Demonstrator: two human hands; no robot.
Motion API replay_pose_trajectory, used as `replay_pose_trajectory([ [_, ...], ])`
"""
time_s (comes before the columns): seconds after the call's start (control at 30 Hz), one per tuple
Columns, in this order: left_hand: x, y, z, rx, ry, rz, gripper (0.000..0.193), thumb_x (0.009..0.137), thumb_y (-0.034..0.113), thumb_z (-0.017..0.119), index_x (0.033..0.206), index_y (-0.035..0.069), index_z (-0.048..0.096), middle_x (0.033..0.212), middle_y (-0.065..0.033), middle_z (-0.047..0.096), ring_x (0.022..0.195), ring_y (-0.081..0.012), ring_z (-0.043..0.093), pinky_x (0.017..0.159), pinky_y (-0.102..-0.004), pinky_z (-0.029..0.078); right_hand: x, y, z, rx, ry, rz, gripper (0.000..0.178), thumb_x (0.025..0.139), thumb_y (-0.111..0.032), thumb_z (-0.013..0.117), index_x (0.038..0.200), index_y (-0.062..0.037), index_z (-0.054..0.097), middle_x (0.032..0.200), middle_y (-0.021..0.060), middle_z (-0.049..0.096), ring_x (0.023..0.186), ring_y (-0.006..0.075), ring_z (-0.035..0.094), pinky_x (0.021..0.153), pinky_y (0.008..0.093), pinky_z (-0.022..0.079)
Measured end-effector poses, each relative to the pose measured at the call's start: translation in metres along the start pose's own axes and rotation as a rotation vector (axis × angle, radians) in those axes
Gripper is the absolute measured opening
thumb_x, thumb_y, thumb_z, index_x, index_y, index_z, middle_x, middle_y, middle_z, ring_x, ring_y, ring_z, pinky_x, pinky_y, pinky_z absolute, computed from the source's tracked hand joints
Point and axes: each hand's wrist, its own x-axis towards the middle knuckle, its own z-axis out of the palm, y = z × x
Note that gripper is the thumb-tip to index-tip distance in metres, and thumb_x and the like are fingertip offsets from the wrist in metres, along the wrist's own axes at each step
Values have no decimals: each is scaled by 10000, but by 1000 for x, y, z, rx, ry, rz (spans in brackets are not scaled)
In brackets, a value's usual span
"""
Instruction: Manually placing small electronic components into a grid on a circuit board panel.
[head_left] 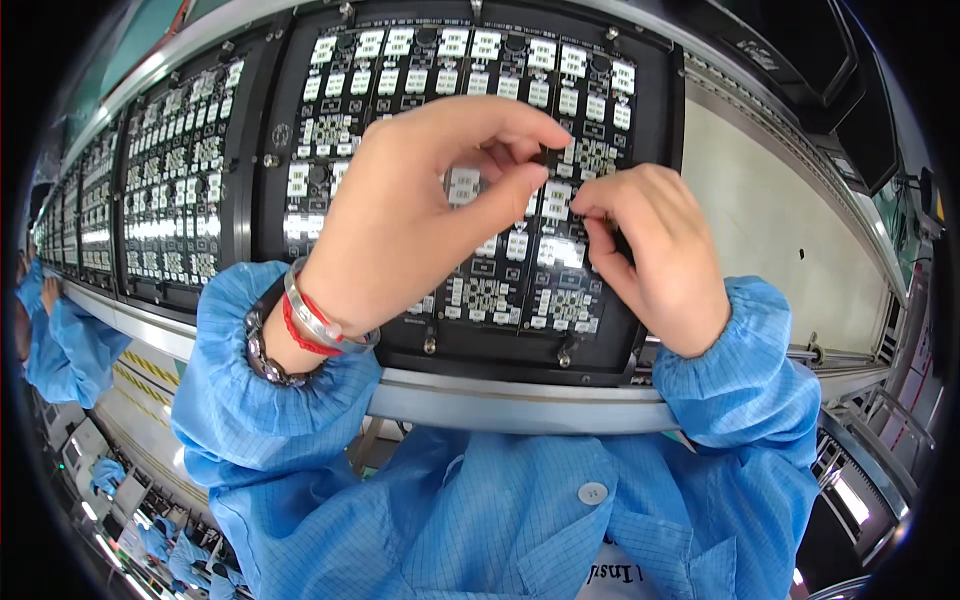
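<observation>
A black carrier tray [400, 352] lies in front of me, holding black circuit boards [480, 110] with rows of white connectors and round black parts. My left hand [425, 190] hovers over the middle boards, thumb and forefinger nearly meeting in a pinch. A tiny dark spot shows between those tips, too small to name. To its right, my right hand [655, 245] is bent over the right-hand column of boards. Its thumb and forefinger are drawn close together at a white connector [557, 201]; whether they hold anything is hidden.
More loaded trays [175, 180] stretch away along the line to the left. A metal rail [520, 403] runs along my side. At right are a pale conveyor surface [770, 220] and dark monitors [790, 60]. Another person's blue sleeve [70, 335] shows at far left.
</observation>
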Motion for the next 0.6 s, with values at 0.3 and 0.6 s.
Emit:
replay_pose_trajectory([
  [0.3, 6, 8, 6, 156, -8, 93, 237, 764, -77, 624, 985, 3, 650, 876, -91, 639, 780, -164, 622, 698, -253, 497, 2, -3, 0, 53, -21, 35, 338, 618, 29, 647, 927, -49, 537, 801, 69, 564, 779, 265, 553, 747, 375, 430],
  [0.6, 4, -4, 9, 229, 45, 109, 232, 729, -57, 668, 951, 11, 658, 879, -102, 630, 776, -221, 613, 688, -287, 493, 2, -1, 3, 35, -57, 30, 441, 576, 46, 643, 998, -17, 535, 861, 88, 575, 794, 274, 553, 741, 394, 443],
])
